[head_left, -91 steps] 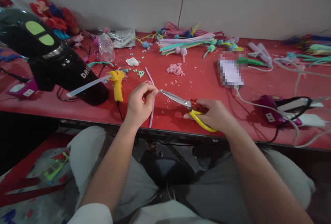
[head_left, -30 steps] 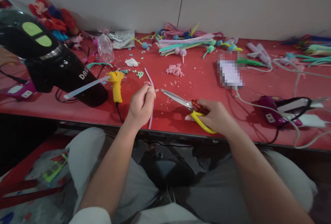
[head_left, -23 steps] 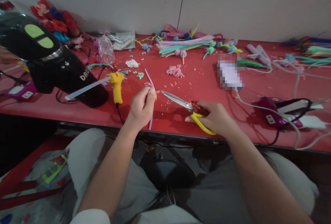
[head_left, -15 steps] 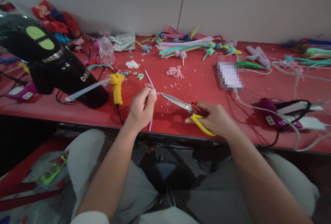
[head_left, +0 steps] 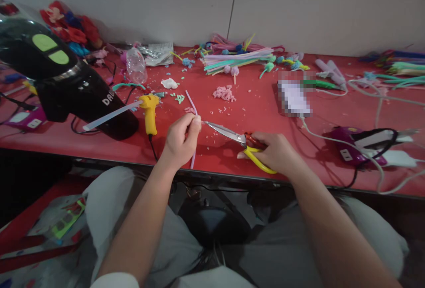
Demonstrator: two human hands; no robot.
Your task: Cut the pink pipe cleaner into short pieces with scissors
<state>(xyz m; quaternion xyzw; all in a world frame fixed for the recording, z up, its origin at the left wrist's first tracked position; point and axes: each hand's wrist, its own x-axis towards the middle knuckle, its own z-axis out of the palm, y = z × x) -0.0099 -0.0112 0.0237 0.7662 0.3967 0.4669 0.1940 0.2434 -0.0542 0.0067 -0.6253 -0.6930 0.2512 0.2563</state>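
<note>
"Silver blades (head_left: 222, 130) are spanning the gap between your hands, near the front edge of the worktop (head_left: 252, 110)."

"What is each hand holding?"

"Your right hand (head_left: 274, 150) is gripping the scissors (head_left: 241, 138) by the handles (head_left: 260, 162), curling around them. Your left hand (head_left: 182, 139) is pinching: its fingers (head_left: 195, 125) are pressing together with no gap showing, and a tiny pale piece (head_left: 202, 122) is poking out of them."

"How is that piece lying from the blades?"

"Just off their tips, on the left-hand side, so your left hand is the nearer one. Whether the tips are touching it or parting around it is too small to tell."

"And the directions?"

"Your scissors are pointing at your left fingertips, their long axis running nearly along the front edge and slanting slightly toward the back edge at the tips. The pale piece is apparently lining up with them. The lilac strip (head_left: 190, 101) is running crosswise, from the front edge toward the back, passing behind your fingers; whether you are pinching it too, you cannot tell."

"Anything close by?"

"Pink bits (head_left: 224, 93) are lying beyond the blades, toward the back edge."
</note>
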